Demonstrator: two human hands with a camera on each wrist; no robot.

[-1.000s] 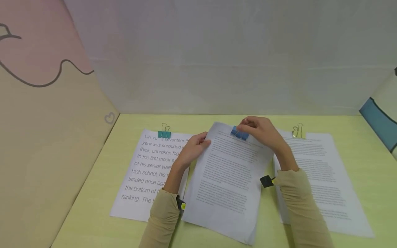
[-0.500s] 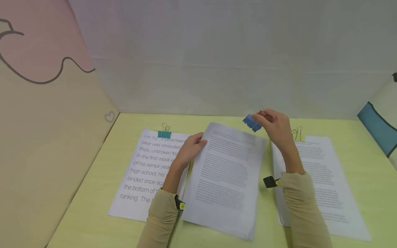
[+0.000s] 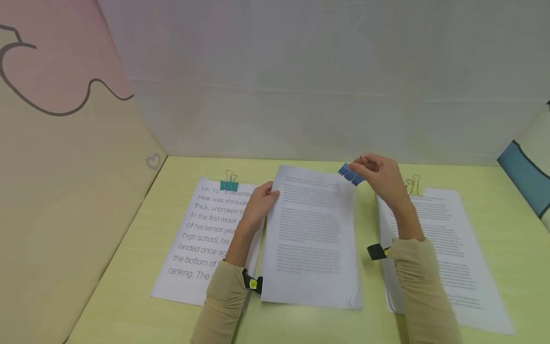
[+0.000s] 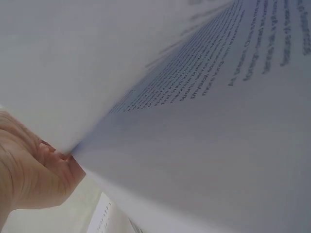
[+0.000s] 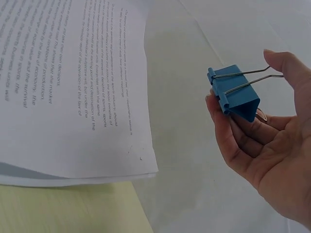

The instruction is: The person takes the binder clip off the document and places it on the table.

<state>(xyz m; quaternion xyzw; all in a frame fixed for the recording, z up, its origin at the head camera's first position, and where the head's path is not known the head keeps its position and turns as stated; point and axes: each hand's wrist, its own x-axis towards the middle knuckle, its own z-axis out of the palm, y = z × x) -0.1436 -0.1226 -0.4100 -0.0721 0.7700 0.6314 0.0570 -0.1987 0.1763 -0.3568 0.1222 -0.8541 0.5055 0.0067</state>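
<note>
My left hand [image 3: 258, 205] pinches the upper left edge of a stack of printed sheets [image 3: 309, 239], held up off the table. In the left wrist view the sheets [image 4: 194, 145] spread apart from the thumb and fingers at that edge. Off the stack's top right corner, my right hand [image 3: 382, 179] holds a blue binder clip [image 3: 351, 174]. The right wrist view shows the clip [image 5: 238, 94] apart from the paper, its wire handles between the thumb and the curled fingers.
Left lies a large-print stack [image 3: 189, 248] with a teal binder clip [image 3: 228, 186] at its top. A small-print stack [image 3: 455, 267] with a pale binder clip [image 3: 413, 187] lies right, partly under the right forearm. The yellow-green table [image 3: 124, 267] meets a white backdrop [image 3: 301, 95].
The right hand has drawn the blue binder clip off the stack's top edge, up and to the right. The left hand has shifted slightly left, and the stack has turned more upright.
</note>
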